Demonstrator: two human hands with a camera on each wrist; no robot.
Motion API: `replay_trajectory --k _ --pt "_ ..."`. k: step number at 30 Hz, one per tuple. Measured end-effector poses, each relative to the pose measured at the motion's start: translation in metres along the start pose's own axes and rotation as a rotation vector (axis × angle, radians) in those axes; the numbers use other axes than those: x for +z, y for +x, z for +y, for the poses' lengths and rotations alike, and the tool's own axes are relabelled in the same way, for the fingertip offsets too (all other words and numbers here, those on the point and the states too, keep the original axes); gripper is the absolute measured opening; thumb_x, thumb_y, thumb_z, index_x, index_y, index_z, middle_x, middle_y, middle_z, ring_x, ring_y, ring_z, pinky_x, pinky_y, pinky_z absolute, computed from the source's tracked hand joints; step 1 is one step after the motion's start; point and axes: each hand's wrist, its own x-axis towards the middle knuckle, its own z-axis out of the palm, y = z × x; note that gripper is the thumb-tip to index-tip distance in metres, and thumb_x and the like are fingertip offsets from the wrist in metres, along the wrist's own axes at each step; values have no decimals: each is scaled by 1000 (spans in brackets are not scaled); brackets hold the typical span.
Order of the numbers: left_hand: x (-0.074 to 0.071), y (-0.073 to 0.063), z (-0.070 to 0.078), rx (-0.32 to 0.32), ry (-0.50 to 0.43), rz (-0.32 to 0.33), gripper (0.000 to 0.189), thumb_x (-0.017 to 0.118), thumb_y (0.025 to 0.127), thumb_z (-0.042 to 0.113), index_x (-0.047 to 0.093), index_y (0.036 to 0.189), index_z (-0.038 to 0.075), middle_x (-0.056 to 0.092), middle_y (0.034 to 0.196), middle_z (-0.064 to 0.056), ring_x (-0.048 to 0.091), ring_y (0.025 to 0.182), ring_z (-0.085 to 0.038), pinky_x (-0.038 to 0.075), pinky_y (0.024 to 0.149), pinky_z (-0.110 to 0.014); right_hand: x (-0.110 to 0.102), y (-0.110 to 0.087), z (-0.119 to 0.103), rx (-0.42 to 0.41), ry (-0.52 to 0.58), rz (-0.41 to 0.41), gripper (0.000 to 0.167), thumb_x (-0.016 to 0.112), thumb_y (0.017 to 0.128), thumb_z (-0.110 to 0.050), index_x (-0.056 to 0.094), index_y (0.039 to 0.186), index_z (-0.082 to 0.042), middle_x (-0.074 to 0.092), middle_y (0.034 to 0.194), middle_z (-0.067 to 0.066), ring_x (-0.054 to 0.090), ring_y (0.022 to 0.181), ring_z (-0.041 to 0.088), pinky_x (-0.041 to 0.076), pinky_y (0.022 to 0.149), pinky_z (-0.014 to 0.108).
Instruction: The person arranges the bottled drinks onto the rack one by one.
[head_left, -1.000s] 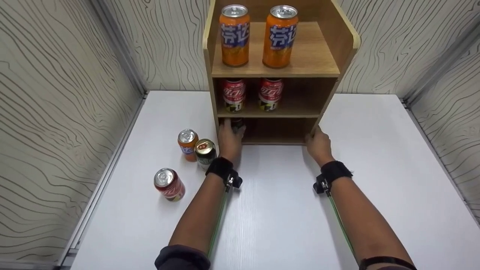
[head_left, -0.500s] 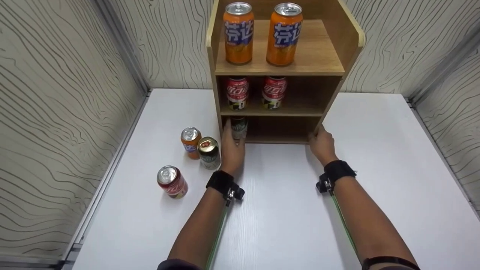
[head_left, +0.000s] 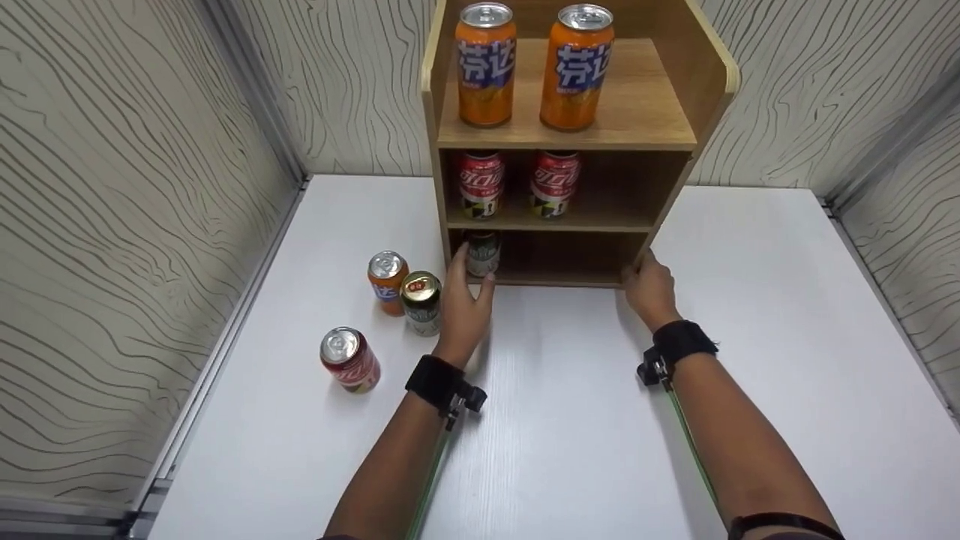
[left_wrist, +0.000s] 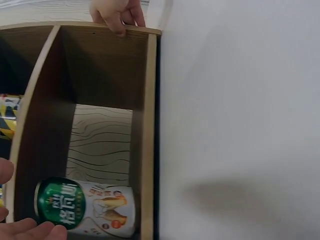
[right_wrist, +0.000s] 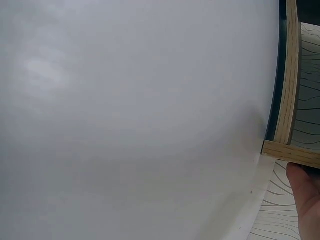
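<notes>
On the bottom level of a wooden shelf (head_left: pixel 566 141), at its left end, a green and white can (left_wrist: pixel 107 207) stands upright. My left hand (head_left: pixel 465 315) is just in front of it, thumb and fingers spread apart. Some of its fingertips (left_wrist: pixel 52 232) appear beside the can in the left wrist view. My right hand (head_left: pixel 651 291) grips the lower front edge of the shelf's right side panel; in the left wrist view its thumb lies over that edge. A second green can (head_left: pixel 421 304), with a gold top, is on the table left of my left hand.
Beside the gold-topped can stands an orange soda can (head_left: pixel 388 283), and nearer me a red cola can (head_left: pixel 350 360). Two red cola cans (head_left: pixel 481 185) occupy the middle level. Two orange cans (head_left: pixel 486 66) are on the top level. A patterned wall (head_left: pixel 360 90) rises behind the white table (head_left: pixel 555 420).
My left hand has let go of the green can on the bottom level and drawn back, its fingers opening. My right hand keeps its place on the side panel. The head view has shifted slightly.
</notes>
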Motion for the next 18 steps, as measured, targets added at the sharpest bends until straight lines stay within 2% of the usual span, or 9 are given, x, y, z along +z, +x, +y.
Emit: replay_trajectory --k 3,6,9,12,18 --pt "-7 -4 7 32 -9 17 60 64 94 13 37 147 2 43 146 -16 40 134 -26 32 109 -37 1 0 0 -3 6 -14 33 48 100 -11 49 127 8 63 101 28 60 88 37 48 71 47" --pt "-13 -8 13 64 -26 26 58 63 95 13 38 145 0 45 144 -16 41 133 -25 33 109 -37 1 0 2 -11 2 -16 37 49 100 -11 47 132 8 64 101 28 61 86 37 48 71 46" --pt "-20 -9 17 86 -40 40 57 64 95 12 39 144 -1 46 143 -15 42 133 -25 33 109 -37 1 1 3 -19 4 -10 39 49 100 -12 46 133 7 64 103 28 61 88 37 48 72 46" --pt "-27 -11 19 80 -38 52 56 64 94 13 41 143 0 47 143 -14 43 132 -23 34 108 -35 1 1 3 -15 3 -17 37 48 100 -12 47 132 6 64 102 27 60 88 36 47 71 45" --pt "-45 -12 13 65 -10 86 55 66 93 12 43 141 0 50 140 -14 46 129 -24 38 105 -34 1 1 2 -10 -1 -25 34 46 100 -12 48 129 6 63 101 25 58 87 34 46 69 43"
